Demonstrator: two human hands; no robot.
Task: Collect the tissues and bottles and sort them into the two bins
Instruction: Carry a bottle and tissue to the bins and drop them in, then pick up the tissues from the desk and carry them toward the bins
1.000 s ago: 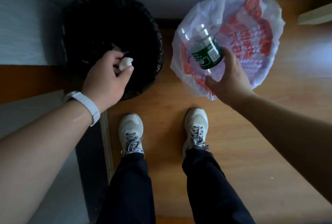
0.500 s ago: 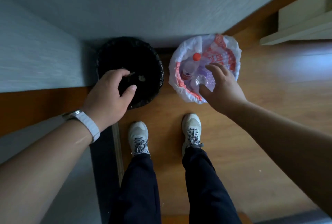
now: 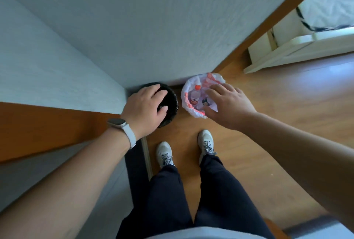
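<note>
Two bins stand on the wooden floor against the wall. The black-lined bin (image 3: 172, 102) is on the left, mostly covered by my left hand (image 3: 144, 107), which hovers above it, empty, fingers loosely apart. The bin with the white and red bag (image 3: 193, 112) is on the right. A bottle with an orange cap (image 3: 195, 95) lies in it, beside another clear bottle (image 3: 206, 102). My right hand (image 3: 229, 104) is above that bin, open and empty. No tissue is visible.
My two feet in white sneakers (image 3: 164, 153) stand just in front of the bins. A grey wall with brown trim (image 3: 47, 123) runs along the left. A pale bed frame (image 3: 291, 54) is at the upper right across wooden floor (image 3: 287, 104).
My left hand let go of the tissue into the black bin and my right hand let go of the green-labelled bottle into the white bag. Both hands and the view rose away from the bins.
</note>
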